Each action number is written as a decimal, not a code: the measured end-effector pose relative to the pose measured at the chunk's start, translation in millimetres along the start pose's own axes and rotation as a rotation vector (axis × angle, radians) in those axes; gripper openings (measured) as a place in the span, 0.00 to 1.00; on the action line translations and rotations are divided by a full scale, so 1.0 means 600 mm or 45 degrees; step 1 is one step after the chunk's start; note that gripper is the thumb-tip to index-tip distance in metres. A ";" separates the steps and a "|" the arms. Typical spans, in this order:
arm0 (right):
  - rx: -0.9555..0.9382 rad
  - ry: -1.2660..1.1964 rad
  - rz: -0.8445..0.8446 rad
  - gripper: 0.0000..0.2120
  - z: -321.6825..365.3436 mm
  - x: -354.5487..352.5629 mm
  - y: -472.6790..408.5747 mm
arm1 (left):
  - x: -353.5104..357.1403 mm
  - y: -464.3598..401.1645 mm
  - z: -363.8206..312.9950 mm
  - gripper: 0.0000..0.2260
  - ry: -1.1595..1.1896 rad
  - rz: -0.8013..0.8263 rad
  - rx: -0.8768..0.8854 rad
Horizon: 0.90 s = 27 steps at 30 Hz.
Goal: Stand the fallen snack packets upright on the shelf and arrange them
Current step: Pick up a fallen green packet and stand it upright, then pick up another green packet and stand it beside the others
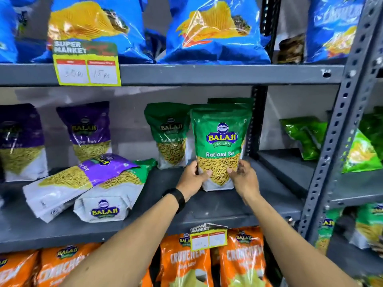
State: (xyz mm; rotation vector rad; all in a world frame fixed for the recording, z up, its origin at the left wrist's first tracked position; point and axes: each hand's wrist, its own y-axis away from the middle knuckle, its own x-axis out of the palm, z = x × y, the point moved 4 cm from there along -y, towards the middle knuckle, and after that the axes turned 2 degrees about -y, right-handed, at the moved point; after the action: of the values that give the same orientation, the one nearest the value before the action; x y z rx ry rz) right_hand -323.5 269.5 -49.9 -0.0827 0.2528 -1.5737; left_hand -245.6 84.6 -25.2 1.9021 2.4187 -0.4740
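Note:
A green Ratlami Sev packet (pixel 220 141) stands upright at the right end of the middle grey shelf (pixel 165 214). My left hand (pixel 193 179) grips its lower left edge and my right hand (pixel 243 179) grips its lower right edge. Another green packet (pixel 169 133) stands upright just behind and to its left. Further left, a purple packet (pixel 70 183) lies fallen on its side, resting on top of a fallen green packet (pixel 112 195). Two purple packets (pixel 91 131) (pixel 18 141) stand upright at the back left.
Blue chip bags (pixel 97 27) fill the shelf above, with a yellow price tag (pixel 87 69) on its edge. Orange packets (pixel 182 264) sit on the shelf below. A perforated grey upright (pixel 335 141) separates a neighbouring rack holding light green bags (pixel 304 137).

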 end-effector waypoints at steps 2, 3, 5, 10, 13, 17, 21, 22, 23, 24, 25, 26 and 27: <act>0.029 0.102 -0.106 0.26 0.019 -0.004 0.030 | -0.012 0.021 -0.012 0.18 0.002 0.030 -0.027; 0.036 0.149 -0.183 0.27 0.033 -0.006 0.053 | -0.022 0.032 -0.018 0.24 0.007 0.044 -0.045; -0.010 0.192 -0.291 0.22 0.056 0.000 0.098 | -0.058 0.061 -0.031 0.32 -0.030 0.021 -0.074; -0.052 0.155 -0.052 0.07 0.097 0.097 0.180 | -0.217 0.168 -0.084 0.20 -0.402 -0.322 0.129; 0.108 -0.058 0.256 0.14 0.108 0.202 0.205 | -0.330 0.231 -0.097 0.12 -0.702 -0.654 0.133; 0.500 -0.198 0.674 0.22 0.146 0.324 0.260 | -0.436 0.287 -0.071 0.14 -1.061 -0.732 -0.150; 0.679 -0.208 0.698 0.29 0.146 0.388 0.266 | -0.473 0.302 -0.023 0.31 -1.066 -0.522 -0.455; 0.687 -0.198 0.692 0.32 0.147 0.401 0.265 | -0.474 0.301 -0.016 0.31 -0.897 -0.454 -0.509; 0.692 -0.174 0.689 0.34 0.146 0.412 0.265 | -0.471 0.297 -0.011 0.30 -0.690 -0.402 -0.560; 0.691 -0.142 0.692 0.32 0.150 0.416 0.270 | -0.465 0.292 -0.010 0.30 -0.505 -0.385 -0.592; 0.691 -0.119 0.699 0.28 0.151 0.420 0.273 | -0.462 0.287 -0.011 0.32 -0.420 -0.380 -0.617; 0.692 -0.100 0.701 0.24 0.153 0.419 0.277 | -0.457 0.282 -0.013 0.33 -0.369 -0.388 -0.634; 0.686 -0.088 0.686 0.23 0.154 0.416 0.278 | -0.453 0.279 -0.014 0.32 -0.319 -0.396 -0.644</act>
State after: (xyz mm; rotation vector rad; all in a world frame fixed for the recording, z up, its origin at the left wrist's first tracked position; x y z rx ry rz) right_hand -146.5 11.6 -21.9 0.3272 -0.1984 -1.0540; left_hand -15.9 -135.2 2.4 1.2020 2.3738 -0.0790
